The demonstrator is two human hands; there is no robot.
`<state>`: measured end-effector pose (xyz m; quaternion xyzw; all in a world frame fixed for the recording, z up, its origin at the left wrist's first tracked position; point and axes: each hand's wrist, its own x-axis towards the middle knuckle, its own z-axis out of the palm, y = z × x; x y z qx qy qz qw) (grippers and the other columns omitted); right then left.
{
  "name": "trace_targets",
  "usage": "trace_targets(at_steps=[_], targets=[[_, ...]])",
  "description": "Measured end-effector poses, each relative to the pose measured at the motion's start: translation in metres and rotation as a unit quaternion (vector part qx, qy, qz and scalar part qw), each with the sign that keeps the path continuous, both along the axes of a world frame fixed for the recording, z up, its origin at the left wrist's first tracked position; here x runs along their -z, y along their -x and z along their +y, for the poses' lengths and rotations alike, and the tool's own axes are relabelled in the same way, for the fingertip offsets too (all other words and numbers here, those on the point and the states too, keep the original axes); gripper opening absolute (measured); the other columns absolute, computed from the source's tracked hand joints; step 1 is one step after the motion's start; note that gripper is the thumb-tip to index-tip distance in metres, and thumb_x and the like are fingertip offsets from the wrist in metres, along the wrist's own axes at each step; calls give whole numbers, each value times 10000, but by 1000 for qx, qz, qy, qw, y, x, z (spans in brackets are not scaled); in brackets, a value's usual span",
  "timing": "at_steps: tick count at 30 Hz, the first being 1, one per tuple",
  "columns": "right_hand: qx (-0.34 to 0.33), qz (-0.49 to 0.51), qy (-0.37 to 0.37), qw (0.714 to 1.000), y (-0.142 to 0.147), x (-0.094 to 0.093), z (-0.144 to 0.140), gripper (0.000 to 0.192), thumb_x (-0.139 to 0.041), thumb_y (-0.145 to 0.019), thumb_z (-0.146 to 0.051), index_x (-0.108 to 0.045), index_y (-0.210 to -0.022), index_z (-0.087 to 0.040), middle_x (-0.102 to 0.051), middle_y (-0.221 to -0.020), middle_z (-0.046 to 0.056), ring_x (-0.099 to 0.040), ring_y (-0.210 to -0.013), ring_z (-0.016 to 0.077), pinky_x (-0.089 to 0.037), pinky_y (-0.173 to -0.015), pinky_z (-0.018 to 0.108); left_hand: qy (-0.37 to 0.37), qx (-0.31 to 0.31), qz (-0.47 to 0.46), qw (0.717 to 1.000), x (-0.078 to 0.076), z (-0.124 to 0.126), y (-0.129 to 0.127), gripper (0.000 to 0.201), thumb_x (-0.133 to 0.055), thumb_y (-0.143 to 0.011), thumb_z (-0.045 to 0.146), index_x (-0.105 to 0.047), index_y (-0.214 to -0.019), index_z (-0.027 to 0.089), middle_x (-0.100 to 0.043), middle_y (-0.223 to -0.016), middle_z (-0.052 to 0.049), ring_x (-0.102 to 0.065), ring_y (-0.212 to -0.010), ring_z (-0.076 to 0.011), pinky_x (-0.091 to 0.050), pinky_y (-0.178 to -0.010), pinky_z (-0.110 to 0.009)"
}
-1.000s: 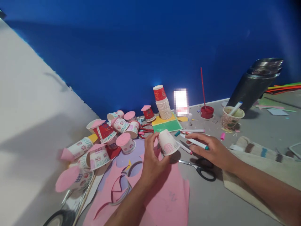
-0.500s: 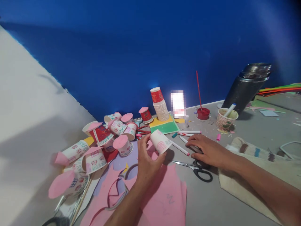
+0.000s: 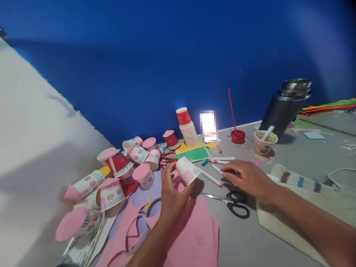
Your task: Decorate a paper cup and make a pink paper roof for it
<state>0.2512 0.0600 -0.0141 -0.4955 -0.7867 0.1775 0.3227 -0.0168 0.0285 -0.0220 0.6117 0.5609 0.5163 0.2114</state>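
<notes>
My left hand (image 3: 175,196) grips a white paper cup (image 3: 187,170) by its two ends, fingers and thumb, above the pink paper. The cup is tilted, with a pink door and window drawn on it and green strokes along the rim. To the right, my right hand (image 3: 247,180) is closed round a white marker (image 3: 216,169) lying on the table; part of that pen is hidden under the fingers. Between the hands lies a pink-tipped marker (image 3: 210,177). Black-handled scissors (image 3: 229,202) rest just below my right hand.
Several decorated cups with pink paper tops (image 3: 141,171) crowd the left. A cup stack (image 3: 189,133) stands on a green-and-yellow sheet (image 3: 194,154). Behind are a red pot (image 3: 238,138), a patterned cup (image 3: 263,146) and a dark flask (image 3: 283,115). Pink paper (image 3: 194,233) lies in front.
My right hand's fingers have drawn closer together round the white marker. My left hand still holds the cup in nearly the same pose. The whole view has shifted slightly.
</notes>
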Motion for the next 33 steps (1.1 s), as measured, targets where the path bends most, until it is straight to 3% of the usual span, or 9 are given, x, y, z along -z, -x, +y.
trace_targets(at_steps=[8, 17, 23, 33], targets=[[39, 32, -33, 998, -3, -5, -1, 196, -610, -925, -336, -790, -867, -282, -821, -842, 21, -735, -729, 236, -504, -681, 349, -24, 0, 2, 1000, -1, 1, 1, 637, -775, -777, 273, -541, -1370, 285, -558, -1418, -100, -567, -1301, -298, -499, -1096, -509], [90, 79, -16, 993, -6, -4, 3, 203, -607, -944, -387, -764, -903, -264, -792, -720, 15, -747, -663, 233, -500, -635, 334, -21, -39, 3, 999, -3, 1, -1, 642, -765, -763, 268, -536, -1364, 275, -546, -1425, -110, -554, -1322, -311, -512, -1074, -508], [94, 29, 1, 995, -6, -3, 3, 231, -576, -943, -394, -763, -896, -266, -803, -735, 23, -759, -710, 255, -491, -627, 337, -15, -37, 0, 999, -4, 1, -1, 629, -767, -752, 270, -558, -1345, 264, -574, -1389, -107, -585, -1281, -302, -545, -1027, -475], [178, -86, 51, 979, -9, -13, 9, 247, -576, -933, -332, -811, -927, -260, -821, -850, 31, -725, -752, 228, -434, -645, 314, 0, -36, 16, 999, -5, 3, 2, 651, -785, -739, 281, -568, -1352, 261, -580, -1390, -100, -598, -1273, -293, -547, -1028, -439]])
